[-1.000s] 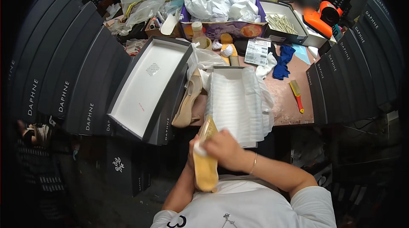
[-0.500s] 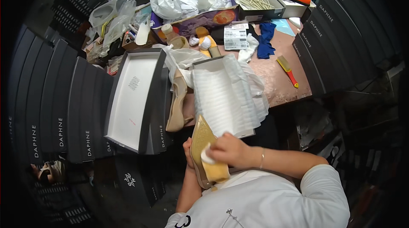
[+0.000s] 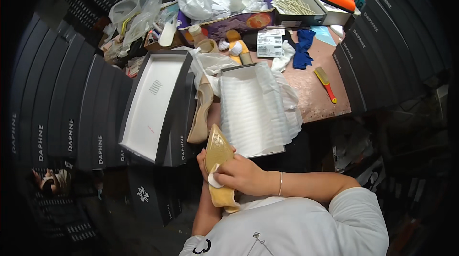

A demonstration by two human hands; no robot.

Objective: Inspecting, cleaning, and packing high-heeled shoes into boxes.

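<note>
Tan shoe [image 3: 219,153] sole-up; right hand [image 3: 244,175] fingers pinching white pad [image 3: 213,180] against it.

We stood in a shoe stockroom or packing workshop: stacks of dark shoe boxes [image 3: 52,127] walled us in from nine to three o'clock, and the cluttered brown worktable [image 3: 313,95] at twelve held an open box lined with white wrapping foam [image 3: 256,110].
</note>
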